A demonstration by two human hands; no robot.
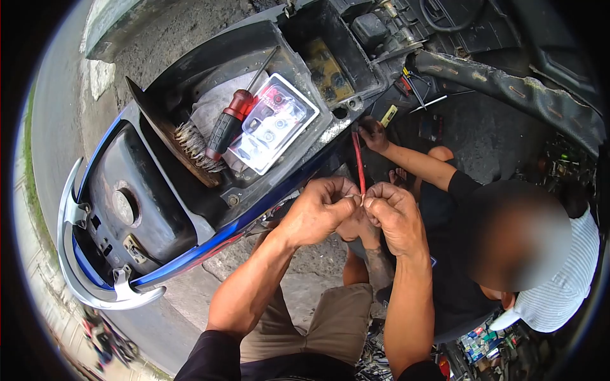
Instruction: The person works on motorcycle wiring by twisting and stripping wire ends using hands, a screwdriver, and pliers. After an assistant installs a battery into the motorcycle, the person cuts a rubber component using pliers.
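My left hand (325,206) and my right hand (395,213) meet in front of me, fingertips pinched close together. Between them is the lower end of a thin red strip (359,162), perhaps a wire or tubing; what exactly each hand grips is too small to make out. The strip runs up along the side of a motorcycle body with its seat off. By its upper end is another person's hand (373,134). Left of my hands, a red and black screwdriver (230,124) and a clear blister pack (274,124) lie in the open tail of the motorcycle.
A wooden-backed brush (181,143) and a rag (213,95) lie beside the screwdriver. A fuel tank (136,190) and silver grab rail (70,216) are at the left. Another person in a cap (556,273) crouches close on my right. Assorted parts (483,343) lie at lower right.
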